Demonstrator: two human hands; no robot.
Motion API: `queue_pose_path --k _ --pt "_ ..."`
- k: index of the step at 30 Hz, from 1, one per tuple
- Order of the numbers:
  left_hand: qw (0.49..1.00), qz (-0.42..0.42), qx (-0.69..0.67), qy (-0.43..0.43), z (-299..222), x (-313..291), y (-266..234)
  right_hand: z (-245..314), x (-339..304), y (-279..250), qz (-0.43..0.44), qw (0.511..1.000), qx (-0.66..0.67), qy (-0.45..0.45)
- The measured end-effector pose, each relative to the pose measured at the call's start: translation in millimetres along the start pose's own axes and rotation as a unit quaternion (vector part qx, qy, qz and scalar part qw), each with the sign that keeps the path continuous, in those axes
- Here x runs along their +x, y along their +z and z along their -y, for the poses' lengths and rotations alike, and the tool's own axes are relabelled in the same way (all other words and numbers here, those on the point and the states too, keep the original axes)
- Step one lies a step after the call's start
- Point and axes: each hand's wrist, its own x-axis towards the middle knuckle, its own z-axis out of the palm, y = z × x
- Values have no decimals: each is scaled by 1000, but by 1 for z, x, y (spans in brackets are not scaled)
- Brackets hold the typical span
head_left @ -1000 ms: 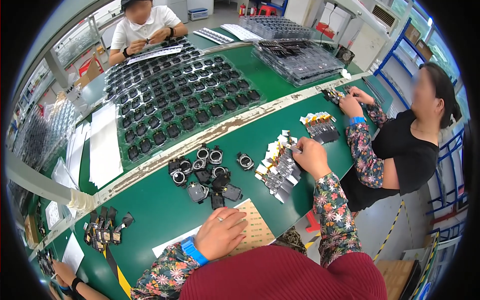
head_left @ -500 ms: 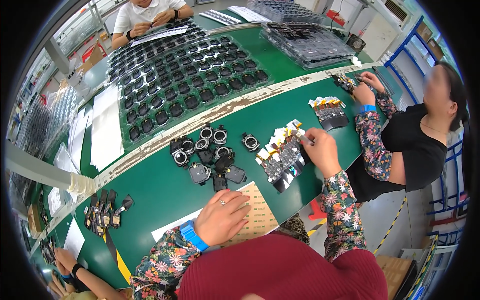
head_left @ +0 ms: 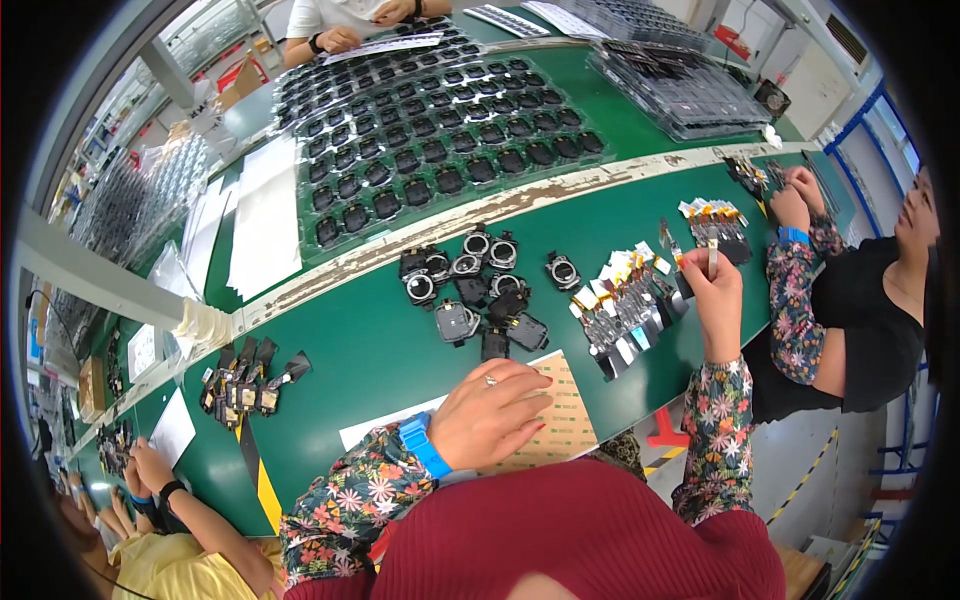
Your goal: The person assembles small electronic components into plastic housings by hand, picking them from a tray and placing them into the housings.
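My left hand (head_left: 490,415) lies flat, fingers stretched out, on a tan printed sheet (head_left: 572,405) with a white sheet under it. My right hand (head_left: 716,300) is raised above the right part of the bench, pinching a small flex-circuit part (head_left: 671,238) between thumb and finger. A narrow silver metal piece (head_left: 712,258) also sticks up from its fingers; its kind is unclear. Just left of this hand lies a row of similar flex-circuit parts (head_left: 625,305) with white and yellow tabs and black ends. Black round-framed housings (head_left: 470,290) form a loose cluster ahead of my left hand.
Clear trays of black housings (head_left: 440,150) cover the far bench beyond a worn ledge (head_left: 400,235). Stacked trays (head_left: 680,90) stand at the far right. Co-workers sit at the right, far side and lower left. More parts (head_left: 240,385) lie at the left.
My right hand has lifted away from the row of flex-circuit parts, now holding one up. The left hand stays on the tan sheet. The whole view has shifted.
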Motion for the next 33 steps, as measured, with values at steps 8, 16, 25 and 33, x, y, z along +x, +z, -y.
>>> queue_pose_path --k 8,16,25,33 --pt "822 -145 -504 -222 7 0 -8 71 -66 81 161 968 -15 -193" --pt "759 -228 -538 -286 22 -6 -14 83 -98 121 165 865 -162 -445" --pt "907 -173 -269 -275 15 -6 -17 76 -102 121 245 909 -72 -330" --pt "904 -107 -315 -269 3 3 -25 68 -114 108 216 904 -96 -358"
